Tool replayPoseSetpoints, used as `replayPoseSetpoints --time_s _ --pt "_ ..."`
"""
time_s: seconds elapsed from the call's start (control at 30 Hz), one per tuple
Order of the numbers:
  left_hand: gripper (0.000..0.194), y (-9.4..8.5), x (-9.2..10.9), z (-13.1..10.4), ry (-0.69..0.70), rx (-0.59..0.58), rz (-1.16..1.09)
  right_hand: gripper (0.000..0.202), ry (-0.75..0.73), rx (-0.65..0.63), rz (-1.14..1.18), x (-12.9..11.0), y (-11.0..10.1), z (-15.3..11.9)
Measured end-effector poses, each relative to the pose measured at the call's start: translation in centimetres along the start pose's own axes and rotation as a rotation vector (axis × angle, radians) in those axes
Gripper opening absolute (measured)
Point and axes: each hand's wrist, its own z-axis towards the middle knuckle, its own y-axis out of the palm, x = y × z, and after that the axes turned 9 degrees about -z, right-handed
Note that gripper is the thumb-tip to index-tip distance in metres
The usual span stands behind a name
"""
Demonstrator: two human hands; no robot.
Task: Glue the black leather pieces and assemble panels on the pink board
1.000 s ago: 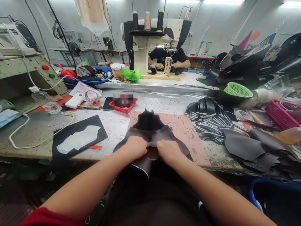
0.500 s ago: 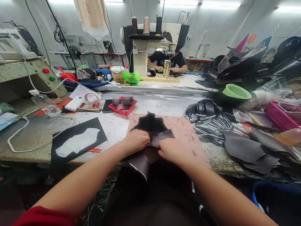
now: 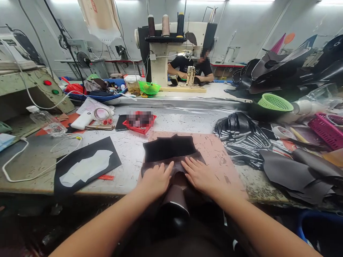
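Observation:
A dark brown leather piece [image 3: 175, 162] with a black lining [image 3: 170, 148] lies across the pink board [image 3: 214, 157] at the table's front edge. My left hand [image 3: 158, 176] rests flat on its left side, fingers stretched out. On the right side, my right hand [image 3: 197, 173] lies palm down with its fingers apart. Between the hands the brown leather has a rounded opening, and a curled part [image 3: 175, 198] with a pale edge hangs over the table edge toward me. The palms hide some of the leather.
On the left are a black sheet with white paper pattern [image 3: 87, 166] and a red basket [image 3: 140, 123]. Stacked black leather strips [image 3: 241, 139] and grey-brown pieces [image 3: 292, 175] lie right. Behind a sewing machine [image 3: 159, 64] sits another person [image 3: 190, 67].
Both hands have gone from gripping the leather with curled fingers to lying flat on it. The black lining is spread wider, and the curled lower part has shifted right.

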Motion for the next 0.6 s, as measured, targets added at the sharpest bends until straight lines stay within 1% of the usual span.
replayPoseSetpoints --time_s 0.03,0.1,0.17,0.23,0.3,0.37,0.47,0.53,0.6 --pt "0.048 -0.2 -0.1 0.4 0.043 -0.009 0.016 0.041 -0.007 0.016 -0.01 -0.1 -0.3 0.2" --pt "0.044 -0.3 -1.1 1.5 0.199 0.011 0.028 0.037 -0.042 0.055 -0.001 0.3 -0.5 1.0" --pt "0.039 0.1 -2.4 2.3 0.343 0.105 0.007 0.035 -0.152 0.128 0.055 1.1 -0.1 1.8" --pt "0.037 0.9 -3.3 2.6 0.408 0.198 -0.03 0.037 -0.284 0.215 0.133 1.8 0.6 2.4" --pt "0.038 2.0 -3.3 2.4 0.38 0.242 -0.044 0.041 -0.355 0.25 0.192 2.1 1.3 2.7" --pt "0.039 3.4 -2.6 1.8 0.275 0.262 -0.014 0.043 -0.334 0.231 0.217 1.9 1.8 2.6" --pt "0.041 5.4 -1.0 0.8 0.103 0.335 0.053 0.043 -0.285 0.198 0.232 1.2 1.9 2.1" --pt "0.041 6.1 -0.3 0.4 0.07 0.365 0.071 0.043 -0.268 0.185 0.253 0.8 1.8 1.9" --pt "0.041 6.2 -0.1 0.2 0.075 0.356 0.057 0.042 -0.254 0.159 0.285 0.6 1.6 1.8"
